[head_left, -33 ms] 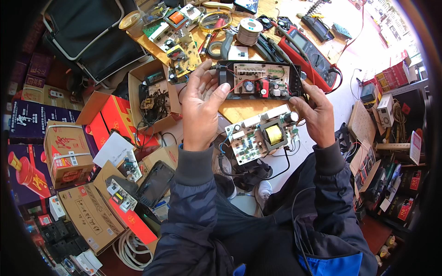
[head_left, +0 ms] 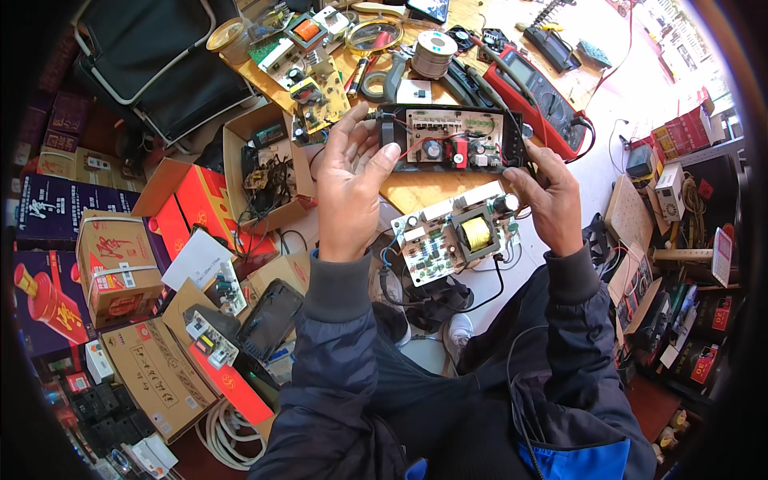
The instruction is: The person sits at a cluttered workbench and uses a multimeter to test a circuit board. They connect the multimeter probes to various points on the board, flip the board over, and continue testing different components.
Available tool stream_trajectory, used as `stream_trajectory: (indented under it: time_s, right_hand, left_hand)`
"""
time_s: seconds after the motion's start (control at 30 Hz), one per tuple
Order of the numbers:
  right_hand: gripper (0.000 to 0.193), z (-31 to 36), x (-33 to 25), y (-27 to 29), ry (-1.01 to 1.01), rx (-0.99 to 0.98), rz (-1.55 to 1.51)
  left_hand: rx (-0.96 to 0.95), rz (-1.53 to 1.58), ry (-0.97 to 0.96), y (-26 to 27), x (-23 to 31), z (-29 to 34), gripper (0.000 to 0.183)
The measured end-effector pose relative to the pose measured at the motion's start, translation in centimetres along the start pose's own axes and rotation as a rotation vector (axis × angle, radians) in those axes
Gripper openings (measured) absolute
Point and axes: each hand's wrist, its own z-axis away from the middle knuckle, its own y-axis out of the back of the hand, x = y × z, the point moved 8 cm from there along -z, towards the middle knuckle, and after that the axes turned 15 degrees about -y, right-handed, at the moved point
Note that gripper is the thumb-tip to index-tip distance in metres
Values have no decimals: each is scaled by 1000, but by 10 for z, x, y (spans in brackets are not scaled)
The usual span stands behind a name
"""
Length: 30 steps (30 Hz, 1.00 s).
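Observation:
Between my two hands is a black plastic housing (head_left: 390, 133) with a pale circuit board (head_left: 424, 128) inside it, crossed by red wires. My left hand (head_left: 352, 188) grips its left end, thumb on the near corner and fingers behind. At the right end, my right hand (head_left: 552, 192) pinches the near corner, where dark wires come out. Below the housing hangs a second circuit board (head_left: 432, 250) with a yellow-wound transformer (head_left: 475, 234). Cables run from it, and what supports it is hidden. Neither hand visibly touches the transformer.
On the wooden bench beyond lie a red multimeter (head_left: 532, 100), a solder spool (head_left: 434, 54), a magnifying glass (head_left: 374, 36) and other circuit boards (head_left: 320, 100). Open cardboard boxes (head_left: 164, 376) crowd the left. A black chair (head_left: 152, 48) stands far left. Cluttered shelves (head_left: 688, 256) line the right.

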Motion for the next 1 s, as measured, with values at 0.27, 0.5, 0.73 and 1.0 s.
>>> stream_trajectory:
  time_s: [0.27,0.5,0.73,1.0]
  right_hand:
    - [54,-2,1,1,-13,-47,34]
    - [53,-4,5,-1,-12,-148,64]
    - [49,-4,3,-2,33,-163,66]
    - [50,-1,-3,0,74,-131,68]
  left_hand:
    - [1,-66,-10,1,-3,-3,59]
    - [1,-102,-10,2,-5,-3,55]
    - [-10,-175,-27,2,-6,-4,54]
    - [-32,-182,-19,3,-6,-5,50]
